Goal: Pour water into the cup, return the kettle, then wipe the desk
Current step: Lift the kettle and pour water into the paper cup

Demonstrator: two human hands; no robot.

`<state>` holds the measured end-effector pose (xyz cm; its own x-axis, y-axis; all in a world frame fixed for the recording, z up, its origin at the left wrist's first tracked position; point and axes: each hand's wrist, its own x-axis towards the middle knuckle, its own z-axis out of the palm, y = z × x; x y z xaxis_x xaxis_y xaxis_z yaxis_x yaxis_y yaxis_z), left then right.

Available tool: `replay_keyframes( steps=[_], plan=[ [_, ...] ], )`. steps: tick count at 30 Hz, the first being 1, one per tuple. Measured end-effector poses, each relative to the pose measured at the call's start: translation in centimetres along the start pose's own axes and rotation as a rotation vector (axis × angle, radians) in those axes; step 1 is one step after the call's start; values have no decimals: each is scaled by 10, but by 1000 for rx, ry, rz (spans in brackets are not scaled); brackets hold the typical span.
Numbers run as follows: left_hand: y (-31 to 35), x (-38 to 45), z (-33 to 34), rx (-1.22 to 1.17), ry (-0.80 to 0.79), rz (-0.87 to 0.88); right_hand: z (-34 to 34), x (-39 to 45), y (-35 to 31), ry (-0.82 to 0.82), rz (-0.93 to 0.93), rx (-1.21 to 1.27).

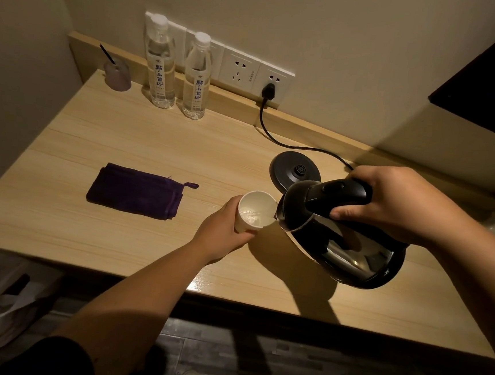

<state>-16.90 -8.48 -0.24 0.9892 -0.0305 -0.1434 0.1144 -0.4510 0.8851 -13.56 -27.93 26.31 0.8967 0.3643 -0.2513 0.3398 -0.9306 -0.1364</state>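
A person's right hand (pixel 394 200) grips the handle of a black-and-steel kettle (pixel 343 237), tilted with its spout at the rim of a white cup (pixel 254 210). The left hand (pixel 222 227) wraps its fingers around the cup above the wooden desk (pixel 125 134). A folded purple cloth (pixel 136 191) lies on the desk to the left, and the kettle's black base (pixel 294 172) sits just behind the cup.

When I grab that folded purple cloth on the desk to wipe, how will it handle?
The folded purple cloth will probably go floppy and unfold when lifted, since it lies in loose layers. It looks light and soft, unlikely to slide or roll. Its small hanging loop could offer a grip.
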Motion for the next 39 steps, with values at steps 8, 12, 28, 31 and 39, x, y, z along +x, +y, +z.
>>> replay_keyframes(
  steps=[8,12,28,31,39],
  plan=[
    [-1,1,0,8,1,4,-1,2,-1,-10,-15,-1],
    [0,0,0,11,1,7,-3,3,-2,-19,-23,-1],
    [0,0,-1,5,-4,4,-9,3,-7,-29,-43,-11],
    [0,0,-1,5,-3,5,-8,3,-7,-30,-43,-17],
    [-1,0,-1,12,-5,-2,-11,3,-11,-35,-59,-43]
  ],
)
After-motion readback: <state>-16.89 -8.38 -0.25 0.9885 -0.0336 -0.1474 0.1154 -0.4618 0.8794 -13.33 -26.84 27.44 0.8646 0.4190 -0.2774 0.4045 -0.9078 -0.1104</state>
